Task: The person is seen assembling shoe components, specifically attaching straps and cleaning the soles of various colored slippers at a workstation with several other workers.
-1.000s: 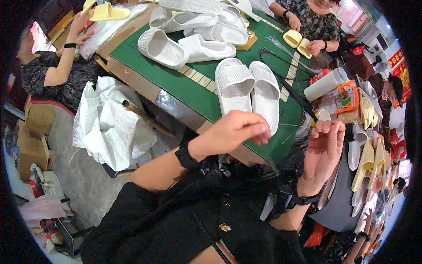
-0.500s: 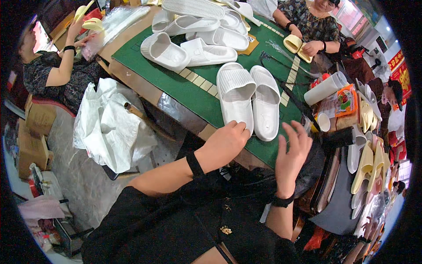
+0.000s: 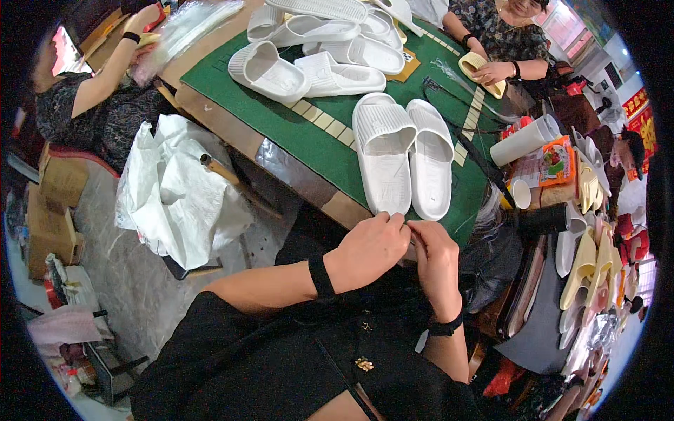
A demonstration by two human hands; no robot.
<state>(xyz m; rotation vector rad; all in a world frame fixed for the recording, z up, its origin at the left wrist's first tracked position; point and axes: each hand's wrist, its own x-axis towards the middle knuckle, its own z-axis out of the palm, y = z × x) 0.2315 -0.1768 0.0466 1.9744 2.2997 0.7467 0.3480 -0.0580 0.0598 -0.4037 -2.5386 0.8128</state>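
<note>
The person's left hand [image 3: 371,249] reaches to the near, heel end of a white, ribbed-strap slide slipper [image 3: 385,158], its fingers curled and their tips gathered at the heel. The right hand [image 3: 437,259] is just beside it, fingers bent inward toward the left fingertips; whether either hand grips anything cannot be told. A matching white slipper [image 3: 431,175] lies close on the right, both toes pointing to the far side of the green tabletop [image 3: 330,168]. Far left of the pair is a pile of white slippers [image 3: 354,55]. At the far right, a co-worker's hand [image 3: 493,71] rests on a pale yellow slipper [image 3: 468,64]. A white cylindrical roll [image 3: 519,146] lies to the right, and a crumpled white plastic sack [image 3: 179,196] is at the left.
</note>
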